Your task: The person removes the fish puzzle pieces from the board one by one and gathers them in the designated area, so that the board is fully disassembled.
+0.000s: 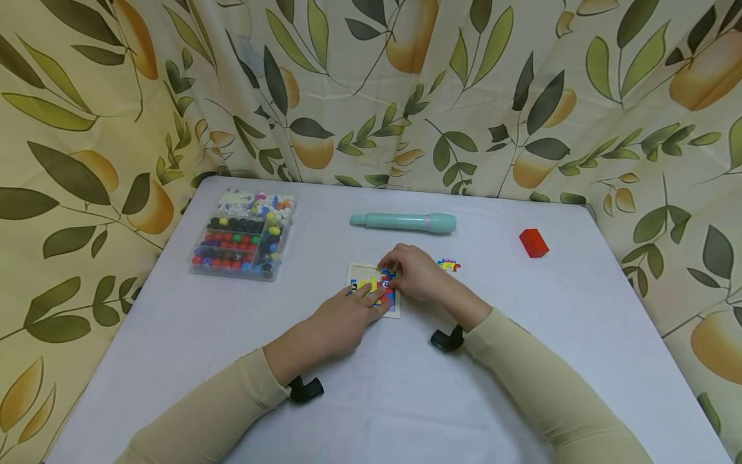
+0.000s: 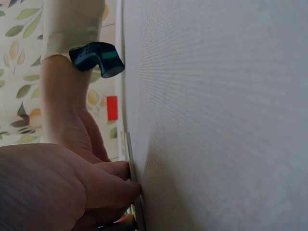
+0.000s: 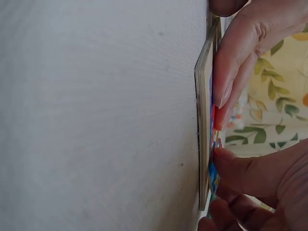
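Note:
A small wooden jigsaw puzzle board [image 1: 362, 270] lies flat in the middle of the table, with colourful pieces in its lower part. My left hand [image 1: 343, 320] rests on it from the lower left, fingers spread and fairly straight, fingertips pressing the pieces. At the board's upper right corner, my right hand [image 1: 416, 273] pinches a blue puzzle piece [image 3: 214, 175] between thumb and fingers. That piece is largely hidden by the fingers in the head view. One loose puzzle piece [image 1: 449, 265] lies on the table just beyond the right hand.
A clear compartment box [image 1: 268, 277] of coloured beads stands at the back left. Behind the board lies a mint-green tube-shaped object [image 1: 400, 222]. Off to the right is a red block [image 1: 533, 243]. A patterned curtain [image 1: 371, 90] borders the white table [image 1: 371, 412].

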`<action>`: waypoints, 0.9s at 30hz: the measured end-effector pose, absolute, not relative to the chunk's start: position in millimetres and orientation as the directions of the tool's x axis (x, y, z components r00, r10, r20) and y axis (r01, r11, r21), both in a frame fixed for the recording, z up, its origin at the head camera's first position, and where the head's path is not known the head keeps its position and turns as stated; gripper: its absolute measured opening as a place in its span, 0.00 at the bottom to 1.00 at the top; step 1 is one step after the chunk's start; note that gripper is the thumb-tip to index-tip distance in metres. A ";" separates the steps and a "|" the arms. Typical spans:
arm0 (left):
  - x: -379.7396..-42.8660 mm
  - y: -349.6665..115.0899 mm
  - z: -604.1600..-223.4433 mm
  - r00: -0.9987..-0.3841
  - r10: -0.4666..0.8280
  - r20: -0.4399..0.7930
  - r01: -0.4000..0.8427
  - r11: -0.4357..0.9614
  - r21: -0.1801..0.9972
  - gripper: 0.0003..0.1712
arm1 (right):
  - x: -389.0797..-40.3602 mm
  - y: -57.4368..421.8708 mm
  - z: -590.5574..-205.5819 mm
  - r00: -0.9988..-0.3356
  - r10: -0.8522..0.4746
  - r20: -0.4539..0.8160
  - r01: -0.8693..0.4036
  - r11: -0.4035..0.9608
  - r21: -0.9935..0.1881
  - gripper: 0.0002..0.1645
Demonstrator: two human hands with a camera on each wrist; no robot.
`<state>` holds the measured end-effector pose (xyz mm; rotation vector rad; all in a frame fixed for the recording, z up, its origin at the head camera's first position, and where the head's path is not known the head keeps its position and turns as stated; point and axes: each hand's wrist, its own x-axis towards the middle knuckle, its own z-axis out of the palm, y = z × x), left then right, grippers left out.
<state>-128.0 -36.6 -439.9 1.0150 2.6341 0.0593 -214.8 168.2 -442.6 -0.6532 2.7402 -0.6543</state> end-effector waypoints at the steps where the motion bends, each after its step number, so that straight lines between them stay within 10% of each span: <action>1: -127.8 -36.5 -439.6 -0.698 0.661 -0.277 0.648 0.747 0.150 0.34 | -214.6 168.3 -442.8 -0.870 -0.476 -0.130 -0.366 0.800 -0.476 0.19; 27: -127.6 -36.3 -438.1 -0.695 0.663 -0.278 0.652 0.744 0.142 0.34 | -210.9 172.1 -441.4 -0.908 -0.414 -0.062 -0.301 0.748 -0.592 0.17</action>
